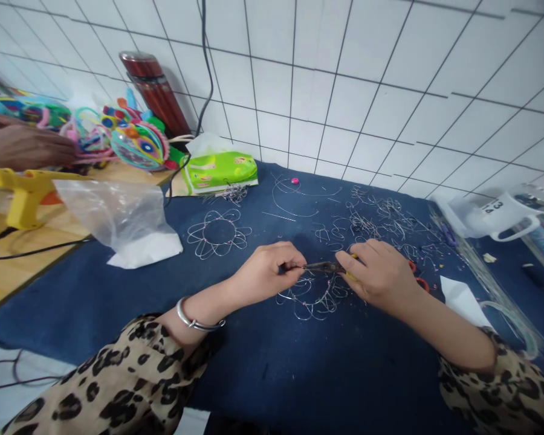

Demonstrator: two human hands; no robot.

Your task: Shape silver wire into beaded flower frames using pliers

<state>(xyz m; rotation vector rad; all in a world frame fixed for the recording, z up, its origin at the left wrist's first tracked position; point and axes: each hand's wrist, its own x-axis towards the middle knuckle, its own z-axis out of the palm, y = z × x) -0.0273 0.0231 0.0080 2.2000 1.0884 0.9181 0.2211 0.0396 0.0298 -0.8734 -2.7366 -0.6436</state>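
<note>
My right hand [378, 275] is wrapped round a pair of pliers [323, 267] with yellow handles, its jaws pointing left. Those jaws reach the fingertips of my left hand [272, 270], which pinches a thin piece of wire right at their tip. Just below both hands lies a flower-shaped wire ring [310, 304] with looped petals and small pink beads. A second wire flower [219, 232] rests flat on the blue cloth to the upper left. Red-orange handles [420, 283] show partly behind my right hand.
Bent wire pieces [381, 217] are scattered at the back right, beside a white cup [503, 214]. A clear plastic bag [127, 220], a green tissue pack [222, 172] and a yellow glue gun [20, 193] stand left. Another person's hand [25, 142] is near colourful toys [140, 142].
</note>
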